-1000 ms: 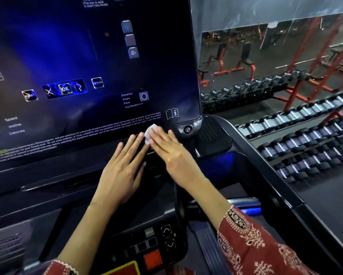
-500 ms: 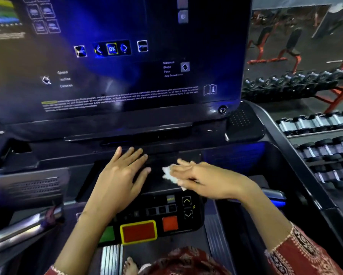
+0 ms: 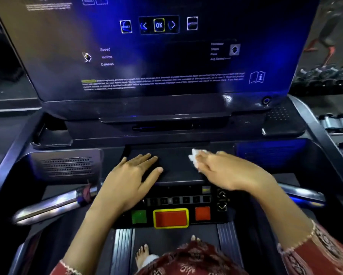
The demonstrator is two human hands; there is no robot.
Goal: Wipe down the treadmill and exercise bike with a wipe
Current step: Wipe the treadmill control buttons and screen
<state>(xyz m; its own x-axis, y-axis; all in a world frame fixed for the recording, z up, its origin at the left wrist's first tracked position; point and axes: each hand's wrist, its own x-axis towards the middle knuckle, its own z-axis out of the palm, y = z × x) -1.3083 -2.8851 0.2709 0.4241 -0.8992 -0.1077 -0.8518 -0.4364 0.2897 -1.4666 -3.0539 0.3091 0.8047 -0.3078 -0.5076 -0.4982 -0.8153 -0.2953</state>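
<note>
Right hand (image 3: 226, 171) grips a crumpled white wipe (image 3: 194, 158) in its curled fingers and holds it against the black pad (image 3: 176, 165) in the middle of the treadmill (image 3: 166, 133) console. The hand is blurred, so how each finger lies is hard to tell, but the wipe pokes out at the fingertips, toward the pad's far right corner. Left hand (image 3: 131, 175) lies flat and released on the left part of the same pad, fingers straight and slightly spread, thumb out to the right, holding nothing. The two hands are apart, with bare pad between them.

Just below the pad sits the button panel (image 3: 186, 200): a green button (image 3: 139, 216) at the left, a large red button (image 3: 170, 218) with a yellow border in the middle, and a smaller orange-red button (image 3: 202, 213) at the right. The left wrist crosses the panel's left end. Above the pad rises the big dark screen (image 3: 166, 56), lit blue, showing an "OK" key between two arrows and the words Speed, Incline and Calories. A slotted grille (image 3: 67, 166) lies left of the pad. A chrome left handlebar (image 3: 53, 205) runs out below it, and a right handlebar (image 3: 301, 193) shows beyond the right forearm. Bare toes (image 3: 144, 253) stand on the belt (image 3: 162, 237) at the bottom, beside patterned red cloth (image 3: 196, 259). Dumbbells (image 3: 337, 120) line a rack at the far right
</note>
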